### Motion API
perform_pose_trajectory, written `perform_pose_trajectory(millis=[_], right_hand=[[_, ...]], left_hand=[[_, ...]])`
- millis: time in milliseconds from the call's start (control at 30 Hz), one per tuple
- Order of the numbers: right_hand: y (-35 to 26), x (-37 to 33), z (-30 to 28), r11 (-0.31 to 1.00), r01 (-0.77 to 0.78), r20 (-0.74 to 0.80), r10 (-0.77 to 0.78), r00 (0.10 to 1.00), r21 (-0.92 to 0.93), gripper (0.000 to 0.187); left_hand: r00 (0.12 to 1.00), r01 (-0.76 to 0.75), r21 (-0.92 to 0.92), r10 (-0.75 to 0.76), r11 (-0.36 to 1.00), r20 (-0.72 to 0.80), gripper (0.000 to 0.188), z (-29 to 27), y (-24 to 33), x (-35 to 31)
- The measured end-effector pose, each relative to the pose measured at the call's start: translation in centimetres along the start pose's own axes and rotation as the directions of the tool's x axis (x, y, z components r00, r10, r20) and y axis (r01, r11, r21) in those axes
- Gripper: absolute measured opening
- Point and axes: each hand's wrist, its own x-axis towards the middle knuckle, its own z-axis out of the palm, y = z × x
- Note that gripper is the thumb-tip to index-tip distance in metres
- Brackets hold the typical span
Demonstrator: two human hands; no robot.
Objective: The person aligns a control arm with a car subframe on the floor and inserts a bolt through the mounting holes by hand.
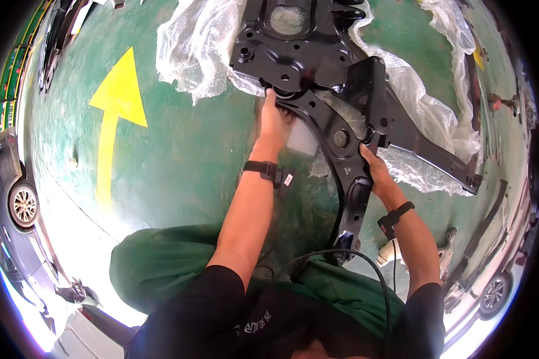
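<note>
A black car subframe of pressed metal lies on the far side of my hands. A curved black control arm meets its near edge and bends toward my knees. My left hand grips the control arm's far left end beside the subframe, thumb on top and the other fingers mostly hidden beneath. Farther right, my right hand is closed on the control arm's right side near a round hole, its fingers partly out of sight underneath. Each wrist wears a black strap with a small device.
Clear bubble wrap spreads under and around the subframe. Yellow arrow paint marks the green floor at left. A dark car stands at the far left. Loose metal parts lie at right. A black cable loops over my legs.
</note>
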Motion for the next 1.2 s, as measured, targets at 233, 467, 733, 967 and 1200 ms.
perform_pose_trajectory(millis=[233,467,733,967,1200], right_hand=[[-0.9,-0.3,0.4,1.0,0.009,-0.025,-0.009,1.0,-0.012,0.06],[-1.7,-0.5,0.9,0.999,-0.032,-0.041,0.031,0.999,-0.031,0.062],[-0.8,0.3,1.4,1.0,-0.023,-0.064,0.023,0.998,0.004,0.062],[-1.3,0.3,1.1,0.996,-0.032,-0.052,0.028,0.998,-0.089,0.058],[-2.5,-1.0,1.0,0.998,-0.036,-0.05,0.034,0.998,-0.042,0.06]], left_hand=[[0.999,0.031,0.078,-0.029,0.996,-0.015,0.035,1.1,-2.1,0.2],[0.999,-0.021,0.126,0.025,0.992,-0.027,0.008,0.6,-2.5,0.8],[0.994,-0.059,0.243,0.078,0.968,-0.072,0.015,0.7,-2.3,1.5],[0.982,-0.062,0.305,0.112,0.95,-0.151,0.004,-0.6,-2.7,2.7],[0.981,-0.035,0.231,0.078,0.972,-0.18,0.005,0.9,-2.8,1.7]])
